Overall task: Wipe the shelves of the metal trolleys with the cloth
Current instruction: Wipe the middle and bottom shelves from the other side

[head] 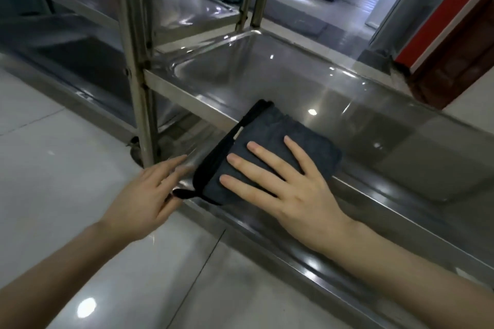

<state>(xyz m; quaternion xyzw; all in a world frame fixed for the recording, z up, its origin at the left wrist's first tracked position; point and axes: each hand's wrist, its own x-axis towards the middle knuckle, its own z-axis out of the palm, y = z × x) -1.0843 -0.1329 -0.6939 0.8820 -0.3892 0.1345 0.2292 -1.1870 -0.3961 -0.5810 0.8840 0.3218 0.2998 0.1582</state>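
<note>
Centrally, the right hand [288, 189] lies flat, fingers spread and straight, pressing the folded dark grey cloth [267, 125] onto the low shelf [267, 80] of the nearer metal trolley, close to its near rim and left end. The left hand [144, 195], fingers straight and holding nothing, rests against that rim just beside the cloth's black edge. Wiping of this shelf appears to be under way; the steel shines all over, so wiped and unwiped parts cannot be told apart. The far and right stretch of this shelf, and the shelves of the second trolley [187, 16] at far left, probably remain. A small pale tag [238, 133] on the cloth carries no legible writing.
</note>
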